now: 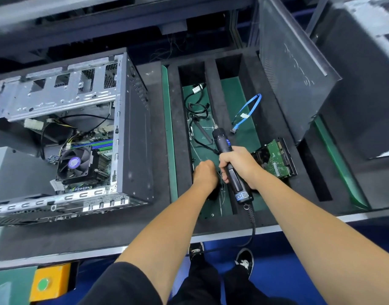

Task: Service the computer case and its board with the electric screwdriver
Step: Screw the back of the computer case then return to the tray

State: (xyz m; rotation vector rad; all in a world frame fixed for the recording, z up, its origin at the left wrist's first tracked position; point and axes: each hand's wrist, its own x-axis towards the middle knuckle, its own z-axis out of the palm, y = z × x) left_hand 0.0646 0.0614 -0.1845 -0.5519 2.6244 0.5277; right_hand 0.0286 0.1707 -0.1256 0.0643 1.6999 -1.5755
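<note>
The computer case (79, 137) lay open on the table (101, 234), its board (94, 155) exposed inside. Just right of the case, the foam tray (275, 194) held green-floored slots. The right hand (237, 164) was clamped around the electric screwdriver (231, 166) above the middle slots, bit pointing away. The left hand (204, 172) hovered beside it in a fist; I could not tell whether it held anything. A hard drive (279, 159) leaned right of the screwdriver, open slots beyond.
</note>
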